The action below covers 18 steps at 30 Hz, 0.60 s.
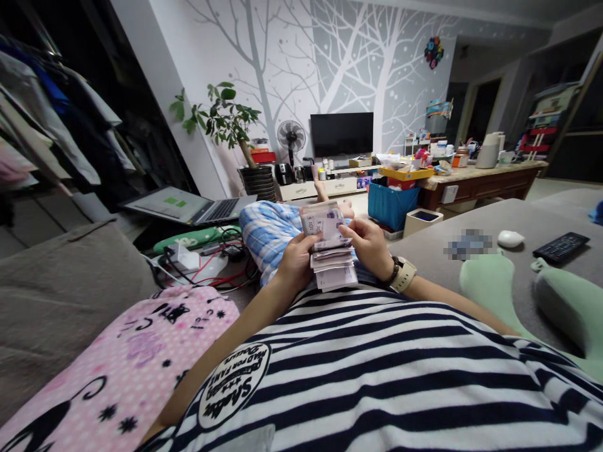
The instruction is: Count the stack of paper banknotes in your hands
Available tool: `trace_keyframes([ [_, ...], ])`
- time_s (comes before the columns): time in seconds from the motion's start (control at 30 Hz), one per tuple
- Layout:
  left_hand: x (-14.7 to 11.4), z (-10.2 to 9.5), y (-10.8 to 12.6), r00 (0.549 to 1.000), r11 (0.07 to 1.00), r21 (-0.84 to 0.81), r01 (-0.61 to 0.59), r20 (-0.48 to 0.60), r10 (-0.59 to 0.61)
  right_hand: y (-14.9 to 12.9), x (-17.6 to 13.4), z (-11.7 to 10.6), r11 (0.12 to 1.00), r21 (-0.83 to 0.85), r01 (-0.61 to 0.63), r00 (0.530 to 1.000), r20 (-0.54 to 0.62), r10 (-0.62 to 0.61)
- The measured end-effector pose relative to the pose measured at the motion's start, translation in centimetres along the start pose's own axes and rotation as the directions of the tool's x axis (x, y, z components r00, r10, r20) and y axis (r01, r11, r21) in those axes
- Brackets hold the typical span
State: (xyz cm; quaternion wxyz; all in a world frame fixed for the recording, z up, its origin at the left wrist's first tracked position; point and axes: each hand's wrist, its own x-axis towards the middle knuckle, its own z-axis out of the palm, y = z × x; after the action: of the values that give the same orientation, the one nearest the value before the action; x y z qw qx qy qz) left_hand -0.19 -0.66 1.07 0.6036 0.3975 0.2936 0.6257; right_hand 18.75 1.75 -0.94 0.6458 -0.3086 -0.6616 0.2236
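A stack of banknotes (pixel 323 221) is held up in front of my striped shirt, with the figure 5 readable on the front notes. My left hand (pixel 298 258) grips the stack from the left, its thumb lying over the notes. From the right, my right hand (pixel 370 245) pinches the upper right edge of the notes between thumb and fingers. More banknotes (pixel 335 276) fan out in layers below, down toward my lap; what supports them underneath is hidden. A pale watch (pixel 403 275) and a dark bracelet sit on my right wrist.
An open laptop (pixel 188 207) stands at the left above tangled cables (pixel 226 251). A pink blanket (pixel 136 351) lies near my left arm. On the sofa at right are a white mouse (pixel 510 238), a remote control (pixel 560 248) and a green cushion (pixel 487 282). A blue bin (pixel 392 206) stands ahead.
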Motion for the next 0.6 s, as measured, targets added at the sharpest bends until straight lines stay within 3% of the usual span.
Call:
trace_keyframes([
  [0.37, 0.7, -0.1, -0.8, 1.0, 0.999, -0.046, -0.005, -0.012, 0.004, -0.2, -0.2, 0.1, 0.999, -0.035, -0.005, 1.0, -0.011, 0.005],
  [0.6, 0.4, 1.1, -0.6, 0.994, 0.984, -0.143, 0.111, 0.002, -0.112, -0.2, -0.5, 0.1, 0.999, 0.001, 0.033, 0.999, -0.02, -0.033],
])
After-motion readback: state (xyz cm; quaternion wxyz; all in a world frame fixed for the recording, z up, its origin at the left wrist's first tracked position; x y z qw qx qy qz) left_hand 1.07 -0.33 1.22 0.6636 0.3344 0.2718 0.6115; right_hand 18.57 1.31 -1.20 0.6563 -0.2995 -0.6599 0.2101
